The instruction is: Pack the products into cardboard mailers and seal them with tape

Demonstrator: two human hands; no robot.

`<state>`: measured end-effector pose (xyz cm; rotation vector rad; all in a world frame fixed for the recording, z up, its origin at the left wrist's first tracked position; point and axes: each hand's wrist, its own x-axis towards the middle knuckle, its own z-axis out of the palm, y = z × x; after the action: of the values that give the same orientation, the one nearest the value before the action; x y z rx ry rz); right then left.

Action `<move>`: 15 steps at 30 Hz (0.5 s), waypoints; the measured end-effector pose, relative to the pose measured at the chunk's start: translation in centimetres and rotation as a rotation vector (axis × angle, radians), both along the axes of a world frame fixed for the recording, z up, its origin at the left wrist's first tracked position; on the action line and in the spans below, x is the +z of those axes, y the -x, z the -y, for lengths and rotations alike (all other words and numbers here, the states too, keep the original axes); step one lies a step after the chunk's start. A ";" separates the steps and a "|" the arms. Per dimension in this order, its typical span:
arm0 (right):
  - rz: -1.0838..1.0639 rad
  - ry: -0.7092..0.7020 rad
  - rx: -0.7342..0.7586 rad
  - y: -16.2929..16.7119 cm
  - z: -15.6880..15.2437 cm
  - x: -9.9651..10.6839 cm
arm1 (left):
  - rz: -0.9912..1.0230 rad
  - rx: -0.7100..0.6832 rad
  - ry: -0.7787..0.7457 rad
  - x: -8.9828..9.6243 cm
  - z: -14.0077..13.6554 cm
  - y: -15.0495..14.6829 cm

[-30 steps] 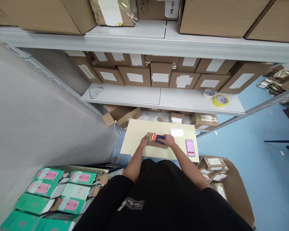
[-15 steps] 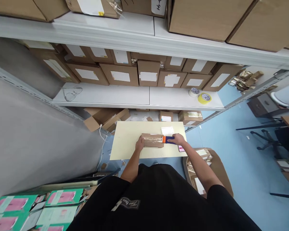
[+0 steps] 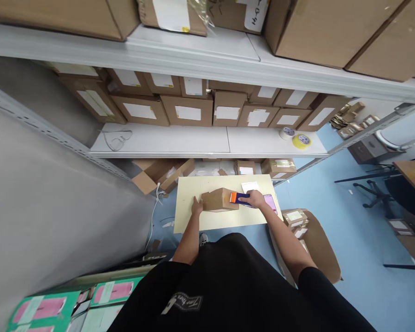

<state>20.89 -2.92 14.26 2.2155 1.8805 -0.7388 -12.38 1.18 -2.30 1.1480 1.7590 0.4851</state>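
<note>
A small brown cardboard box [image 3: 216, 200] rests tilted on the cream tabletop [image 3: 190, 184]. My left hand [image 3: 197, 206] grips its left end, thumb upward; some of the fingers are hidden. My right hand [image 3: 255, 199] is closed round the dark blue handle of a scraper-like tool [image 3: 238, 198]. Its orange head is at the box's right end; whether it touches cannot be made out. Behind the tool lies a white paper [image 3: 249, 186]. A phone with a pink screen [image 3: 270, 203] lies to the right of my right hand.
Shelving [image 3: 180, 143] with labelled cartons stands ahead, holding a white tape roll [image 3: 287, 133] and a yellow tape roll [image 3: 301, 141]. Below left is an open carton [image 3: 145, 182]. A large bin [image 3: 320, 235] with boxes stands right. Green-and-pink packages [image 3: 41, 309] lie lower left.
The box has been turned and tipped, so its taped face no longer shows. My right hand has moved the tool slightly, and the phone is more exposed. The whole view has shifted.
</note>
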 end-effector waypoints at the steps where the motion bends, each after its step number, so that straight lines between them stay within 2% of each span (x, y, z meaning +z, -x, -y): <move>1: -0.001 -0.012 0.001 1.9 -0.3 0.4 | -0.016 0.022 0.017 0.5 -0.4 0.9; 6: -0.005 0.026 0.012 10.9 -1.7 1.8 | 0.128 -0.052 -0.103 2.7 -1.2 3.1; 9: 0.017 0.043 0.000 15.3 -2.5 2.0 | 0.187 -0.054 -0.060 3.0 -0.6 3.0; 12: 0.040 0.045 -0.027 16.9 -2.9 1.9 | 0.158 -0.049 -0.024 2.8 0.2 2.6; 15: 0.030 0.058 -0.037 15.5 -2.6 1.8 | 0.044 -0.085 -0.018 2.7 0.8 1.5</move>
<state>5.44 -0.35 16.03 2.2189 1.7861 -0.7514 -13.84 0.35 0.38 1.2108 1.6638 0.4719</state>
